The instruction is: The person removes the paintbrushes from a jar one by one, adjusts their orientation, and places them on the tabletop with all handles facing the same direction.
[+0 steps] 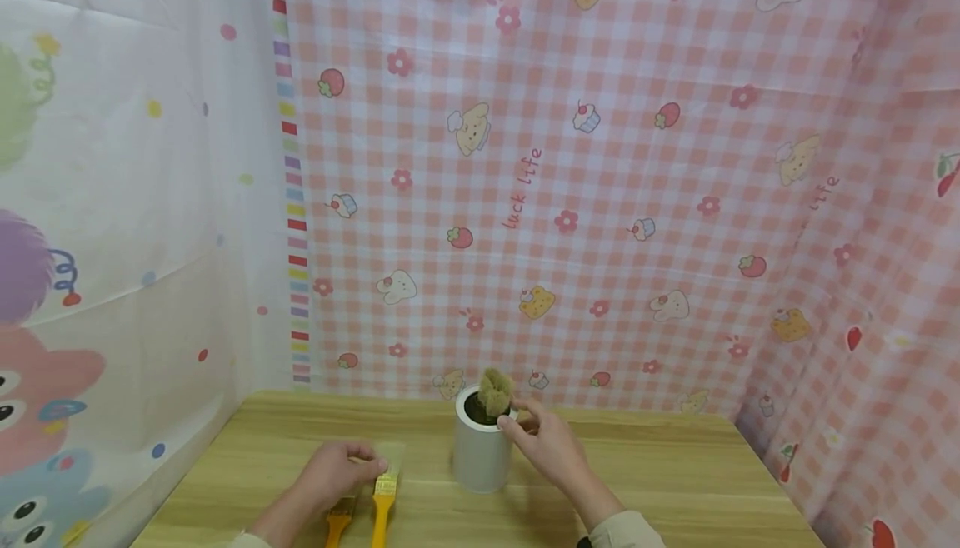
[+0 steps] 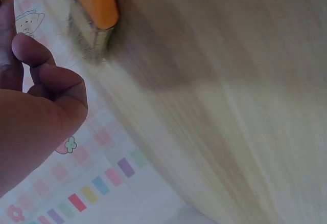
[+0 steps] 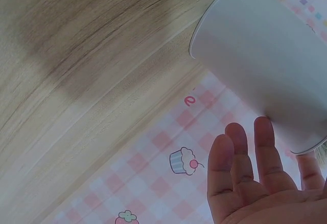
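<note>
My left hand (image 1: 337, 471) is over the left part of the table, thumb and index finger pinching a paintbrush (image 1: 384, 494) at its pale bristles. Its orange handle points towards me. Below that hand lies another paintbrush (image 1: 340, 520), orange and bristled, also seen as the nearer brush (image 2: 99, 9) in the left wrist view. A white cylindrical cup (image 1: 482, 458) stands upright near the middle, dark inside, with a tan, fluffy tuft (image 1: 495, 392) sticking out. My right hand (image 1: 551, 445) holds the cup's right side at the rim, its other fingers spread beside the wall.
The wooden table (image 1: 637, 481) ends at a pink checked cloth (image 1: 562, 265) hanging behind it. More printed cloth (image 1: 135, 223) hangs along the left, and pink cloth (image 1: 885, 323) along the right.
</note>
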### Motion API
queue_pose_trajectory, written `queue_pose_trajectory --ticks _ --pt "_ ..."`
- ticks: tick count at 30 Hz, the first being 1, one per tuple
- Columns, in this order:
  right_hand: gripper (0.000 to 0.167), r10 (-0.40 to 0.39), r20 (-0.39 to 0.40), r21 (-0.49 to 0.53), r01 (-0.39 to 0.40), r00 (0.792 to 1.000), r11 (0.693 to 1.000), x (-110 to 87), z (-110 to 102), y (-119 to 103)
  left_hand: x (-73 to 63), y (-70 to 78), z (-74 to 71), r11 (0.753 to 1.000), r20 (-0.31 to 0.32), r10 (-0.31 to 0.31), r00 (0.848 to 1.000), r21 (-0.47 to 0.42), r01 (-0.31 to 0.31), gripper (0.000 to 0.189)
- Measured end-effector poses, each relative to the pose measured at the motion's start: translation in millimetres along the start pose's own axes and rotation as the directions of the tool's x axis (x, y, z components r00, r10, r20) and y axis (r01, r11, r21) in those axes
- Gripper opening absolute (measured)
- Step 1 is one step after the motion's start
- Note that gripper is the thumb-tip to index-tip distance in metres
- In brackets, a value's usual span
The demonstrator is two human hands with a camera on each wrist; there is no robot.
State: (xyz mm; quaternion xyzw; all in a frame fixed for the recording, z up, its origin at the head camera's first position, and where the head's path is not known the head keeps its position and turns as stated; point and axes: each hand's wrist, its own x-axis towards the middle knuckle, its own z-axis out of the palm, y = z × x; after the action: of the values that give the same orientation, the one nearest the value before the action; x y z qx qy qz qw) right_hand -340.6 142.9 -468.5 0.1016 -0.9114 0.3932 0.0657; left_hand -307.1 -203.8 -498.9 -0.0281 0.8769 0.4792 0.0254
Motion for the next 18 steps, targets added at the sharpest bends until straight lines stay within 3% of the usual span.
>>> queue_pose_trajectory --ticks 8,18 --pt "0.061 -0.010 0.011 -0.008 0.010 1.000 1.000 0.5 -1.8 -1.7 -0.8 -6.2 2.1 0.998 0.029 -0.052 0.998 0.035 0.051 0.035" --pt "0.060 -0.008 0.013 -0.015 0.008 1.000 1.000 0.7 -2.1 -1.1 -5.4 -9.9 5.3 0.980 -0.061 0.002 0.998 0.200 0.010 0.033"
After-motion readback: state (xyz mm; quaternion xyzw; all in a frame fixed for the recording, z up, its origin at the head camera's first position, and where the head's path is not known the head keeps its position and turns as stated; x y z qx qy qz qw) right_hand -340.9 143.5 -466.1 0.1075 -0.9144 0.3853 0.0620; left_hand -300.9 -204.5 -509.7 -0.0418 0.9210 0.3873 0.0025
